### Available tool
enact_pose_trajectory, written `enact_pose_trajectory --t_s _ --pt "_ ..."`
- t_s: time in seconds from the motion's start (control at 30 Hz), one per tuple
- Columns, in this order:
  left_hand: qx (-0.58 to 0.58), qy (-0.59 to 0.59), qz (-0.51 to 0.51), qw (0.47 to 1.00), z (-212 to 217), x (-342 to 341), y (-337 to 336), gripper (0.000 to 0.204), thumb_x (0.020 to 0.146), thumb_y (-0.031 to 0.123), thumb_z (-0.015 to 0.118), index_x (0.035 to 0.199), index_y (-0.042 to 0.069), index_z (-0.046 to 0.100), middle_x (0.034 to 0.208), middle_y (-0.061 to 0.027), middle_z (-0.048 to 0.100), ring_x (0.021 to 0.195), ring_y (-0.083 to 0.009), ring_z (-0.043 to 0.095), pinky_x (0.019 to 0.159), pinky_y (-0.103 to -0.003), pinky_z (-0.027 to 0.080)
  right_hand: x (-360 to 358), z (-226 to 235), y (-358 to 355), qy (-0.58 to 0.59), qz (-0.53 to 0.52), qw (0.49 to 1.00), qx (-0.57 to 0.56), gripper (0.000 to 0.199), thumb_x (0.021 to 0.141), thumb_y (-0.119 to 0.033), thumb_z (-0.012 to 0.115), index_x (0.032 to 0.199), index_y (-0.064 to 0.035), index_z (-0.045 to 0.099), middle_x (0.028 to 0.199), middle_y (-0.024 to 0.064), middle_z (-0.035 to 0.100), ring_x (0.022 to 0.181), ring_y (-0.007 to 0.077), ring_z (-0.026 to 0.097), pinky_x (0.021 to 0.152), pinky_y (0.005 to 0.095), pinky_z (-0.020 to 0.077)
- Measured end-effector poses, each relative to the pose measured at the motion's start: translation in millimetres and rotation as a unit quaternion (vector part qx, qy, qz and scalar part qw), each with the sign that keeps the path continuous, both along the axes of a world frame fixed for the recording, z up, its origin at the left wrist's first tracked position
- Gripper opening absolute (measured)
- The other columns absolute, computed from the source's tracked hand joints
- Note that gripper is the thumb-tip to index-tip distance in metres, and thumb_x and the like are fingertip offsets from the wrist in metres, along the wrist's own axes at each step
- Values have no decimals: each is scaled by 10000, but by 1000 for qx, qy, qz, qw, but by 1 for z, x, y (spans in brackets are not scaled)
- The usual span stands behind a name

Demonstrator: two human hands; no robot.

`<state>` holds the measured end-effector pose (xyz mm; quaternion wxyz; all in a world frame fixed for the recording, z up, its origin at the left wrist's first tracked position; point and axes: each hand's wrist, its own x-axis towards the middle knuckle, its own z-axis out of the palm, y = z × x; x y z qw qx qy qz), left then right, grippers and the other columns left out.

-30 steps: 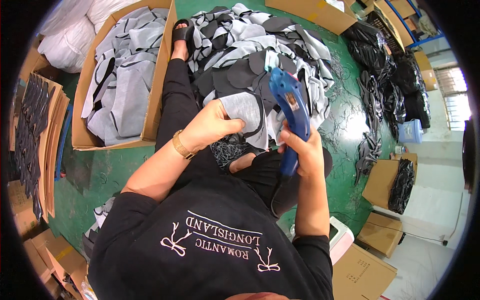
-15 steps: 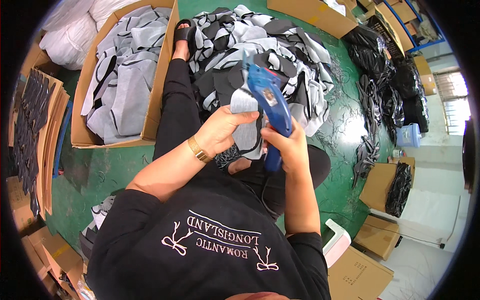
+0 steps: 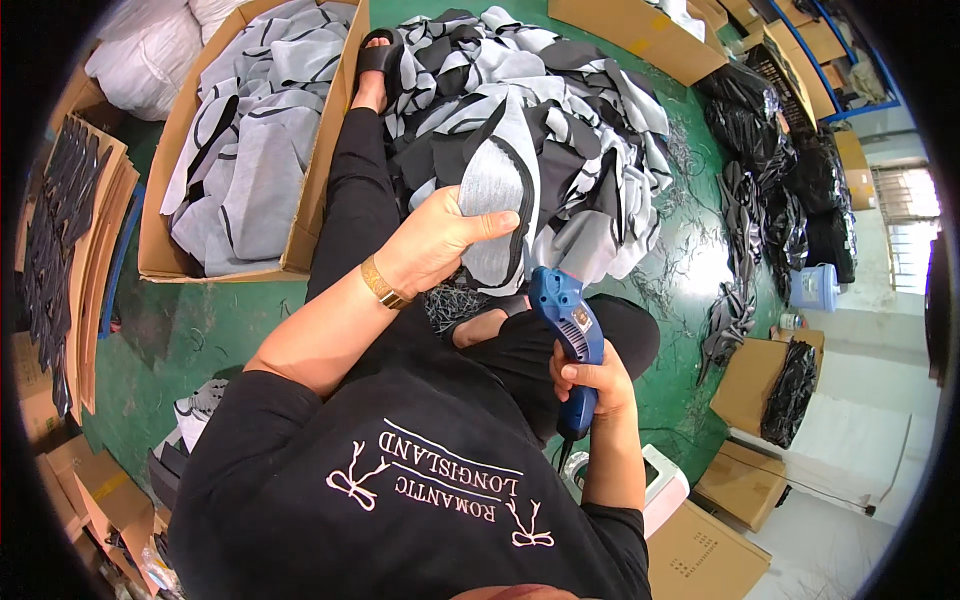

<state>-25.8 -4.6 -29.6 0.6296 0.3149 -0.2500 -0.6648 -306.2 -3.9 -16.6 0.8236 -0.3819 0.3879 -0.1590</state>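
My left hand [image 3: 432, 245] pinches a light grey fabric piece [image 3: 492, 185] with a black strip along its edge, thumb on top. The piece is long, curved and pointed at its far end. My right hand [image 3: 597, 378] is wrapped round the handle of a blue electric fabric cutter [image 3: 568, 308]. Its head lies beside the near right edge of the fabric; I cannot tell whether they touch. A black cord runs from the handle's near end. Beyond both hands spreads a large pile of grey and black fabric pieces [image 3: 600, 90].
At the left stands a cardboard box [image 3: 312, 215] filled with similar grey pieces. Black plastic bags [image 3: 745, 115], a blue bucket [image 3: 816, 287] and more cartons [image 3: 742, 478] line the right side. Dark offcuts litter the green floor [image 3: 680, 330]. A white plastic object [image 3: 668, 478] sits near my right elbow.
My right hand has drawn the cutter back toward my body and slightly right, off the fabric. The piece in my left hand now shows its full length, point away from me.
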Motion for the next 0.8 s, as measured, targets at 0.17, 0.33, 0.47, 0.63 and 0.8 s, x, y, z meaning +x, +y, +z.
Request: enact_pose_trajectory --t_s 0.17,0.33,0.47,0.63,0.8 --pt "-9 3 -15 1000 6 -3 4 230 842 67 685 1060 17 634 972 -19 660 864 -95 621 789 -264 501 2 1 0 10 8 1000 14 325 653 -111 760 893 22 587 684 78 569 512 176 565 496 273 466" --pt "-24 15 -11 1000 3 -7 7 231 850 55 672 1074 18 629 992 -25 658 880 -101 621 807 -264 499 12 4 3 5 3 1000 10 333 646 -120 729 873 20 530 607 80 485 498 169 474 446 270 421" --pt "-27 32 -24 999 5 -8 10 240 860 50 656 1096 18 625 1016 -31 659 904 -105 622 825 -270 499 17 -1 5 -34 -3 999 32 314 656 -120 720 849 16 514 593 59 444 519 154 450 433 266 403" --pt "-38 24 -35 998 1 -7 12 259 865 47 647 1121 16 618 1035 -37 660 928 -113 624 835 -278 501 26 -1 7 -66 -26 996 51 323 655 -133 722 850 10 508 604 44 431 528 145 441 426 263 393" --pt "-39 19 -53 998 4 -10 14 267 857 31 650 1122 22 619 1040 -39 661 929 -120 625 828 -285 506 35 -1 -2 -109 -51 991 59 329 668 -151 718 871 1 509 623 39 439 539 141 439 429 263 398"
